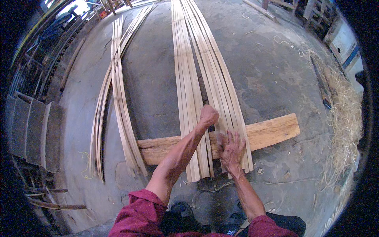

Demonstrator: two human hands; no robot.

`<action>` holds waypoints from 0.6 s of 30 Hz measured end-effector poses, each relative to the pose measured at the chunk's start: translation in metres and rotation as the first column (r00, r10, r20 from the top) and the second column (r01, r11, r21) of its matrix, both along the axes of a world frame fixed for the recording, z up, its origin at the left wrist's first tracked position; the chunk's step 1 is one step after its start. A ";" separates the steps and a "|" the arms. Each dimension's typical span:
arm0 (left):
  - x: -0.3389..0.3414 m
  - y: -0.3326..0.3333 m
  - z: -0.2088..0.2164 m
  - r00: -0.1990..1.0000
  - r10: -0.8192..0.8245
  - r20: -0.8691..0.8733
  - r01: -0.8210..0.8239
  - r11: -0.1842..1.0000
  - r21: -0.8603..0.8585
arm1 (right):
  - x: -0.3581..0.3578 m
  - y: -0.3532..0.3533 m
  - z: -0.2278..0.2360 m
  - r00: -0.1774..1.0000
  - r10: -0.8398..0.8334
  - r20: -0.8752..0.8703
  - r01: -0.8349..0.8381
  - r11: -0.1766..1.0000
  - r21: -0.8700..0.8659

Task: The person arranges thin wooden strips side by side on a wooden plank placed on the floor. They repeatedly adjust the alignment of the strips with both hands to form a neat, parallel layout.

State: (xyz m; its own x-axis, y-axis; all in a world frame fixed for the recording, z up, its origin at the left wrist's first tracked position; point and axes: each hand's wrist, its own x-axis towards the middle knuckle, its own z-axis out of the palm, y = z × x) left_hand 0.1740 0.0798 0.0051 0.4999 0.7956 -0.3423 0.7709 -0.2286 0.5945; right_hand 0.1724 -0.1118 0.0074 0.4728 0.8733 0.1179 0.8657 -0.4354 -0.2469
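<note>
Long pale bamboo strips point(185, 79) lie side by side in two groups, with a narrow gap between them. Their near ends rest across a wooden plank point(272, 129). My left hand point(208, 115) is closed in a fist over the gap, at the inner edge of the left group; what its fingers hold is hidden. Below and to its right, my right hand point(231, 149) lies palm down on the right group of strips point(223, 85), its fingers spread, above the plank.
Another loose bundle of strips point(120, 87) crosses itself on the concrete floor point(150, 98) at left. Curved grey pieces point(33, 130) stand at the far left. Thin shavings point(345, 118) heap up on the right, beside a long dark tool point(320, 85). Small offcuts are scattered near my feet.
</note>
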 end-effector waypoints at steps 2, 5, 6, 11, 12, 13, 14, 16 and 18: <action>0.005 -0.007 -0.008 0.988 0.125 0.093 -0.124 0.992 -0.013 | 0.003 -0.001 -0.003 1.000 -0.001 0.012 0.001 1.000 -0.015; 0.004 -0.006 -0.026 0.941 0.150 0.303 -0.164 0.986 0.019 | 0.006 -0.001 -0.006 0.999 0.018 0.032 -0.017 1.000 -0.018; 0.004 -0.005 -0.032 0.923 0.152 0.353 -0.160 0.987 -0.008 | 0.006 -0.001 -0.006 0.998 0.041 0.039 -0.040 0.999 -0.027; 0.001 -0.008 -0.053 0.875 0.206 0.439 -0.174 0.978 -0.112 | 0.004 -0.005 -0.002 0.998 0.060 0.031 -0.058 0.996 -0.062; 0.001 -0.010 -0.055 0.839 0.205 0.504 -0.173 0.979 -0.110 | 0.002 -0.006 -0.001 0.997 0.064 0.036 -0.062 0.997 -0.049; 0.001 -0.011 -0.056 0.825 0.214 0.524 -0.174 0.977 -0.125 | 0.002 -0.006 -0.001 0.998 0.061 0.026 -0.060 0.997 -0.055; 0.001 -0.012 -0.057 0.817 0.234 0.526 -0.165 0.971 -0.175 | 0.002 -0.006 -0.001 0.998 0.058 0.017 -0.056 0.996 -0.064; 0.004 -0.008 -0.055 0.848 0.174 0.501 -0.131 0.984 -0.119 | 0.003 -0.005 -0.002 0.998 0.055 -0.002 -0.055 0.995 -0.080; 0.006 -0.004 -0.050 0.876 0.146 0.459 -0.109 0.988 -0.108 | 0.006 -0.002 -0.004 0.998 0.066 0.019 -0.065 0.997 -0.036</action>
State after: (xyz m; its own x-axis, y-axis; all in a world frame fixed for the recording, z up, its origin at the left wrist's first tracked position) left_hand 0.1802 0.0755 -0.0447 0.5124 0.8441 -0.1578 0.4208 -0.0866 0.9030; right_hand 0.1788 -0.1137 0.0035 0.4125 0.9059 0.0956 0.8972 -0.3859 -0.2146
